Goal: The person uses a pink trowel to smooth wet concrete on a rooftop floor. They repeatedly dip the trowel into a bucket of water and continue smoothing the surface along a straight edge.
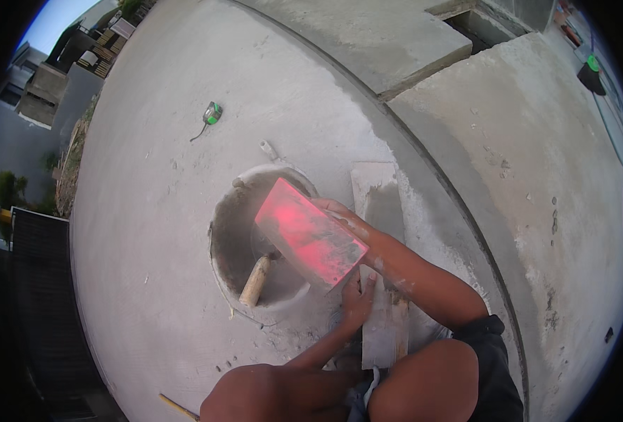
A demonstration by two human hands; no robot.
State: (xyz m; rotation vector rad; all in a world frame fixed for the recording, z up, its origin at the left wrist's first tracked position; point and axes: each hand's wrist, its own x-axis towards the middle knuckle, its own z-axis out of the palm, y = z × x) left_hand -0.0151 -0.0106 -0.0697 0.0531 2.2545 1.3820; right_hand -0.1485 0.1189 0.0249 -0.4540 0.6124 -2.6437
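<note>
Bucket [227,232], block and plank on a concrete floor [150,211], seen from above. At left, a wooden-handled tool [256,281] leaned inside the bucket; a knock from the block could have toppled it. The red block [311,235], smeared with grey, was held tilted over the bucket's right side; a weak hold, or grit under the fingers, could have let it slip into the bucket. The right hand [345,219] was partly closed round the block's long right edge. The left hand [357,304], half-curled, lay just below the block's near end; whether it gripped anything could not be told. The plank [385,337], at right, ran close by both hands, and a bump from either could have shifted it. Counted left to right: one yellow stick [178,406], one tape measure [212,113], one bucket, one wooden-handled tool, one small tool [269,150] beyond the bucket, one block, two hands, one plank, one broom [591,76]
</note>
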